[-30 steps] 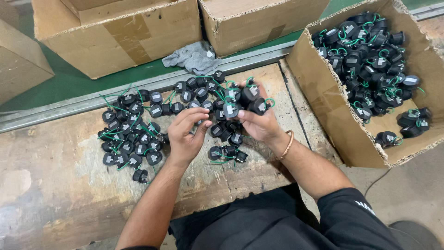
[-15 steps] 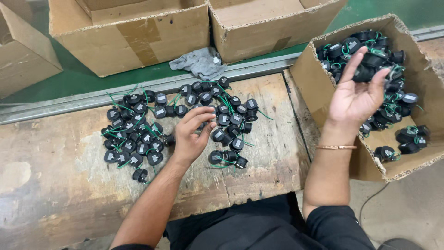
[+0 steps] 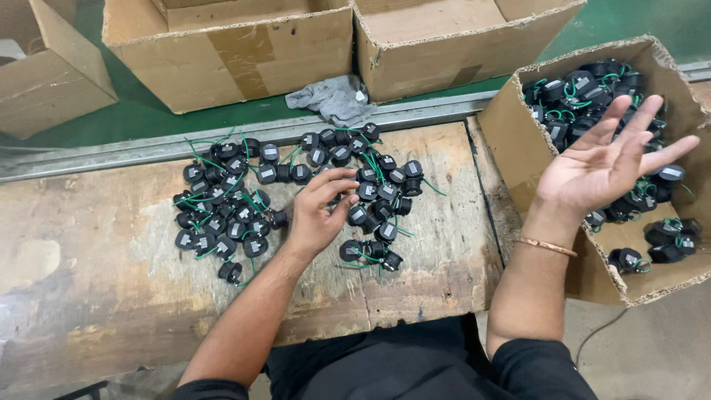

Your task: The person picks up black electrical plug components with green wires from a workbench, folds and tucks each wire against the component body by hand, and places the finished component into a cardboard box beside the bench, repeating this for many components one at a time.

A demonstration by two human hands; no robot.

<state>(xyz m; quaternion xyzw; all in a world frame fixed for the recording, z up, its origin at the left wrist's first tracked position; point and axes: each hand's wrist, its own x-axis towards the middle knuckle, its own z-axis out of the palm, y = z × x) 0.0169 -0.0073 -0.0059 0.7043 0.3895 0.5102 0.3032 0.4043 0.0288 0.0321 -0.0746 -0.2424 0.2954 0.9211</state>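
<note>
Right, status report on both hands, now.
Left hand on black parts on bench, grip unclear. Right hand open, empty, above cardboard box. Nothing blocking.

Parts (image 3: 296, 185) on bench (image 3: 96, 296), filled box (image 3: 518, 141) right, cardboard boxes (image 3: 237, 52) behind

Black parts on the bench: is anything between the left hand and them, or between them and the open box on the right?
Nothing visible blocks either. The left hand already rests among the black parts. The cardboard box stands open-topped beside the bench, with only the empty, open right hand above it.
</note>
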